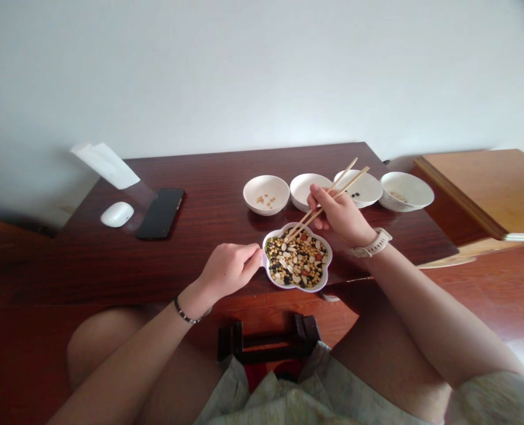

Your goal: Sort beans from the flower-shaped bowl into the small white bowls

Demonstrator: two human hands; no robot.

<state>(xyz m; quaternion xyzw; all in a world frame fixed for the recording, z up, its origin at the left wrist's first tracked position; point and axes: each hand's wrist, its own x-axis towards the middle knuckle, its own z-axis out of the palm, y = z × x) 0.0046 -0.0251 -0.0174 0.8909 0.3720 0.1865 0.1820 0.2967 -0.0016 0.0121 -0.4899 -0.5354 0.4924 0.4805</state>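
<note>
A white flower-shaped dish [267,243] of mixed beans, yellow, black, white and red, stands near the front edge of a dark wooden table [208,236]. My right hand [339,215], with a white watch on the wrist, is closed on a pair of wooden chopsticks [332,195] whose tips reach into the beans. My left hand [228,268], fingers curled, touches the dish's left rim.
Behind the dish stand several small white bowls in a row [266,195] [308,189] [363,188] [406,190], some with a few beans. At the left lie a black phone [160,212], a white mouse [117,213] and white paper [106,165]. A lighter wooden board [483,183] is at the right.
</note>
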